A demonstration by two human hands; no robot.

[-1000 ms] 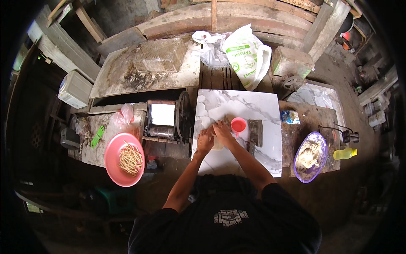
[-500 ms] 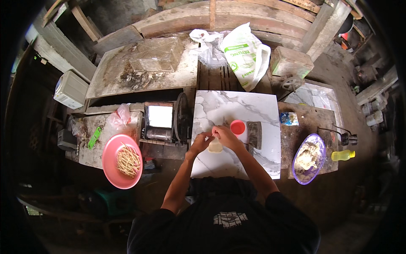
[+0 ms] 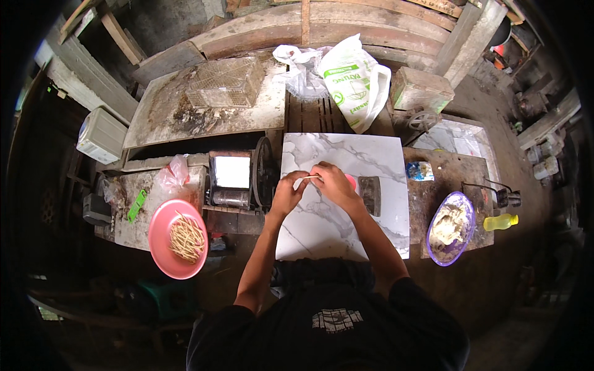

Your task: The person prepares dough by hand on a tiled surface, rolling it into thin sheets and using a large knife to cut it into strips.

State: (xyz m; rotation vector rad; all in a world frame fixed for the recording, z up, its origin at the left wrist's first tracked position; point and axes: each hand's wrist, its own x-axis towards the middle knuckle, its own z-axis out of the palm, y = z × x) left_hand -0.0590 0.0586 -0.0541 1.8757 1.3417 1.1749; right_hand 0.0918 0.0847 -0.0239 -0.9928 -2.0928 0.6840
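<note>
Over the marble-patterned board (image 3: 334, 241), both hands are raised close together with their fingertips pinched. A thin pale strip, seemingly of dough (image 3: 312, 177), spans the gap between them. My left hand (image 3: 287, 194) grips one end of it, and my right hand (image 3: 334, 187) has the other. Behind my right hand a red-pink cup (image 3: 352, 182) is mostly hidden. Just right of that hand lies a dark, worn rectangular block (image 3: 370, 196).
At left, a pink basin (image 3: 158, 248) holds several thin pale sticks, beside a roller machine with a wheel (image 3: 263, 173). At right are a purple basin (image 3: 453, 257) with pale dough, a blue-and-white packet (image 3: 419, 171) and a yellow bottle (image 3: 501, 222). A white-and-green sack (image 3: 356, 83) stands behind the board.
The pale piece hung below my fingers as a wide flap; now it is a thin strip held level between them. My hands have moved up and slightly apart, covering most of the cup.
</note>
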